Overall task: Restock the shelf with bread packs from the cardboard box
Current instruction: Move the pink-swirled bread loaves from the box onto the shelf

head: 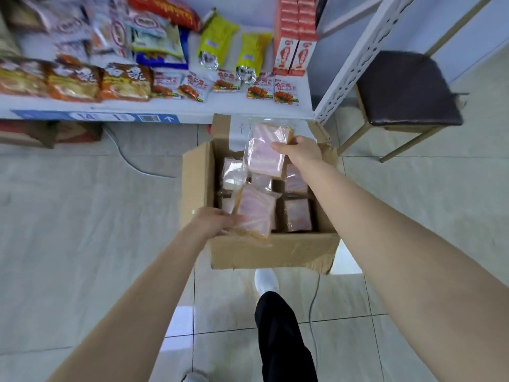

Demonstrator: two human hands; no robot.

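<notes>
Both hands closed on bread packs over the cardboard box (272,250): right hand (301,151) gripping a bread pack (265,150) at 12 o'clock, left hand (217,220) another pack (254,212) at 9; best lifted clear, placed flat on the shelf (248,113).

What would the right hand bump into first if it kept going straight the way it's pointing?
Probably the shelf edge. The right hand, holding a bread pack, points up and away over the box toward it. Depth is hard to judge from one view.
</notes>
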